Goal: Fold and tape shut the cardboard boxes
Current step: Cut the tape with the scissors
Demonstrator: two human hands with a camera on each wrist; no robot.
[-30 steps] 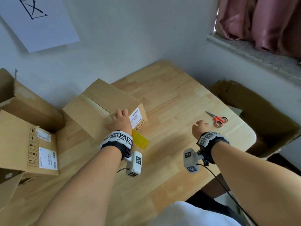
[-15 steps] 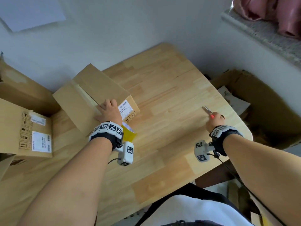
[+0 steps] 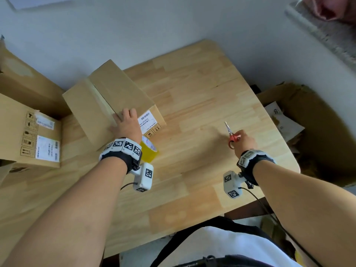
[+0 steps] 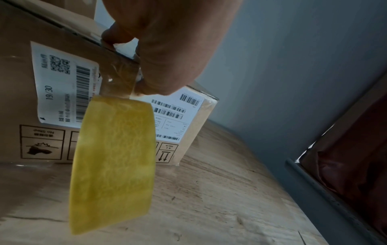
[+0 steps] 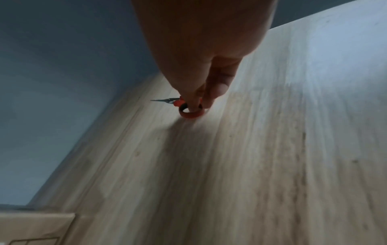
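A closed cardboard box (image 3: 109, 97) with white labels sits on the wooden table (image 3: 192, 105). My left hand (image 3: 127, 126) lies over the box's near top edge, fingers on top and thumb (image 4: 153, 86) against the front face. It presses a strip of clear tape (image 4: 119, 76) onto the box. From that strip the yellow tape roll (image 4: 113, 164) hangs down in front of the box (image 4: 31, 82), also seen under my wrist as the tape roll (image 3: 149, 151). My right hand (image 3: 243, 141) grips red-handled scissors (image 3: 232, 135) just above the table, blades pointing away, with a finger through the handle ring (image 5: 191, 112).
More cardboard boxes (image 3: 28, 132) are stacked at the table's left side. A large open carton (image 3: 317, 122) with papers inside stands on the floor past the table's right edge. A grey wall runs along the far side of the table.
My right hand reached right to the scissors, took hold of them and lifted them off the table. The left hand stayed on the box edge.
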